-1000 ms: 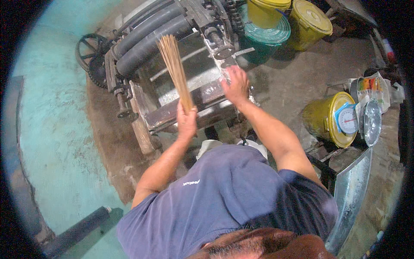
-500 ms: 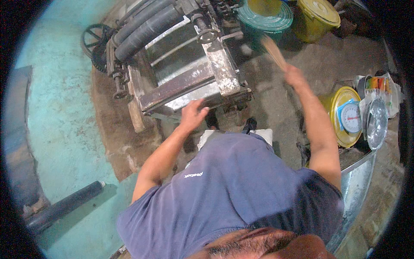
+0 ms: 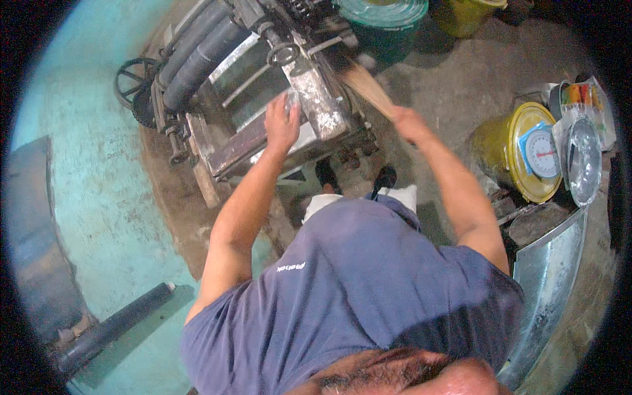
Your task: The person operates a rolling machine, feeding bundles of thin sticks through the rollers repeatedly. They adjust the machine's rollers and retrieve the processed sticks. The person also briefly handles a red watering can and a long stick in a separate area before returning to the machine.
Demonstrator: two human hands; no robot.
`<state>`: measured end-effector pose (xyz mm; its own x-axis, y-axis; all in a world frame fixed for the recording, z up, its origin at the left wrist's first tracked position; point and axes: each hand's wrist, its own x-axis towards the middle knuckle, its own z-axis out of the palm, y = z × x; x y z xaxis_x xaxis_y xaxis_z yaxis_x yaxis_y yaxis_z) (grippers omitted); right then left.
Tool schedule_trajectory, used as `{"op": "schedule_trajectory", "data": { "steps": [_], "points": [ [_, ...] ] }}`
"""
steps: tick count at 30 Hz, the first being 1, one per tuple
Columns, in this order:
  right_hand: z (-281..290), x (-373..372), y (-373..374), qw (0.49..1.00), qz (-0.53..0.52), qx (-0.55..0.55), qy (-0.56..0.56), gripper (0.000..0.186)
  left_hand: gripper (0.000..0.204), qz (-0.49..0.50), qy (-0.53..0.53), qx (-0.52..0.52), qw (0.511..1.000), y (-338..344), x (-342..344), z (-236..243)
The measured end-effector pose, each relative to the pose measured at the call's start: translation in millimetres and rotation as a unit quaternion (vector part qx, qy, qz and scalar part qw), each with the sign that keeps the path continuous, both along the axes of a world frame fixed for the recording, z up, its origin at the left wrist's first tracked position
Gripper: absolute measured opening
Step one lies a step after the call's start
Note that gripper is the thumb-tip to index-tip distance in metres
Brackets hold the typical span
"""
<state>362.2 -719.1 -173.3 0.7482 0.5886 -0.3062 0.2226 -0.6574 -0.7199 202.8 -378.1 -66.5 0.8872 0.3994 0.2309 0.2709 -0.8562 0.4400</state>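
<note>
Gripped in my right hand [image 3: 409,125] is a pale straw whisk broom [image 3: 370,89]. Its fanned bristles point up and left at the right side of a roller machine [image 3: 197,69], and some tips are blurred. My left hand [image 3: 283,125] is open, with fingers stretched out over the machine's front, by a dark wooden crossbar [image 3: 245,143] and a white-smeared wooden block [image 3: 317,105]. Whether its palm rests on the wood, I cannot tell. Past the crossbar, a metal tray surface [image 3: 253,85] slopes up toward the dark rollers.
A spoked wheel [image 3: 136,80] stands at the machine's left. Green [image 3: 385,14] and yellow [image 3: 466,16] tubs are at the far right. Nearer, a yellow-lidded bucket bears a dial scale [image 3: 543,153], beside a metal bowl [image 3: 582,161]. A loose roller [image 3: 122,322] lies at lower left.
My right hand has swung the broom left, from near the green tub to the machine's side. My left hand has moved forward, over the crossbar. The view has shifted slightly.
</note>
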Motion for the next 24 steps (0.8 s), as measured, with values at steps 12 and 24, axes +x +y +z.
{"op": "schedule_trajectory", "data": {
  "steps": [12, 24],
  "points": [
    [20, -16, 10, 0.995, 0.053, -0.021, 0.086, 0.045, 0.055, 0.261, 0.106, -0.102, 0.954, -4, 117, -42],
    [79, -29, 51, 0.972, -0.094, 0.203, 0.073, 0.047, 0.057, 0.330, 0.096, -0.108, 0.933, -17, 123, -44]
  ]
}}
